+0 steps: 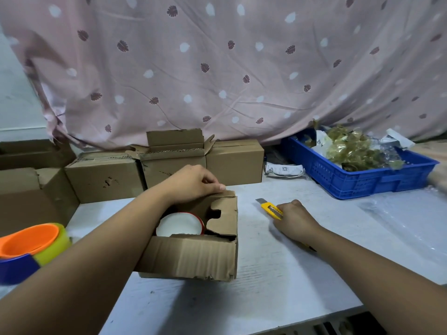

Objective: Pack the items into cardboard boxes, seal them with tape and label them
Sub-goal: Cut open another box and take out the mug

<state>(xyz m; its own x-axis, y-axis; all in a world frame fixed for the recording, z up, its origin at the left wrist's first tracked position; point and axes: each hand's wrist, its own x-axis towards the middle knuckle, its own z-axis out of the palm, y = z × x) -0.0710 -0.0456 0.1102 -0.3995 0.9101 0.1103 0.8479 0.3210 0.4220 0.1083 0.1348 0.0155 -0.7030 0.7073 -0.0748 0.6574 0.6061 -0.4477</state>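
Note:
An open cardboard box (pixel 193 257) stands on the white table in front of me. Inside it lies a round item with a white face and red rim (pixel 180 224). My left hand (pixel 193 183) reaches over the box and pinches its far flap. To the right of the box, my right hand (pixel 294 218) grips a yellow utility knife (pixel 268 206) that lies on the table, blade pointing away. A tape roll with an orange core sits in a blue dispenser (pixel 31 245) at the left edge.
Several cardboard boxes (pixel 104 177) line the back and left, one with open flaps (pixel 174 153). A blue plastic crate (pixel 358 175) with crumpled wrapping stands at the back right. A small printed packet (pixel 284 170) lies beside it. A pink patterned cloth hangs behind.

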